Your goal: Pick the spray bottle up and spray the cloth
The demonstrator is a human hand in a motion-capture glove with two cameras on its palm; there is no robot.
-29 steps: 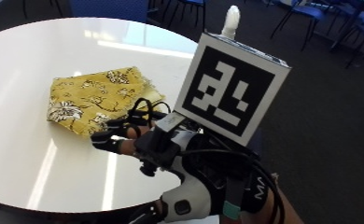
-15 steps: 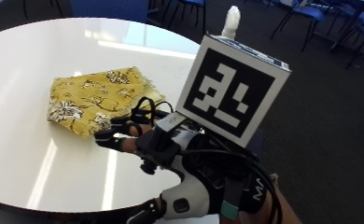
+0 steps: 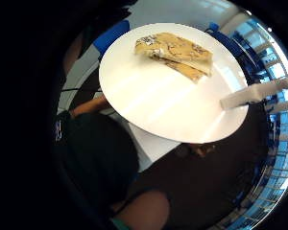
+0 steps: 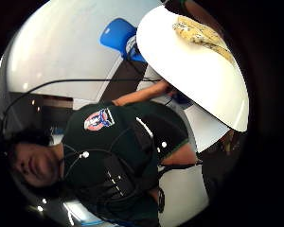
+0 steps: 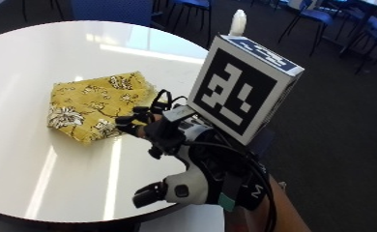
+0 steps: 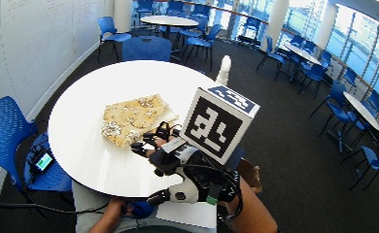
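While your hand (image 5: 151,126) hovers beside the cloth (image 5: 98,106), fingers loosely curled and empty, the bottle (image 5: 239,22) is mostly hidden

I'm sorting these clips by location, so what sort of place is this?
Probably a classroom or shared study space in a school or office building: several round white tables with blue chairs around them, a whiteboard wall along one side, tall windows along the other, and dark carpet.
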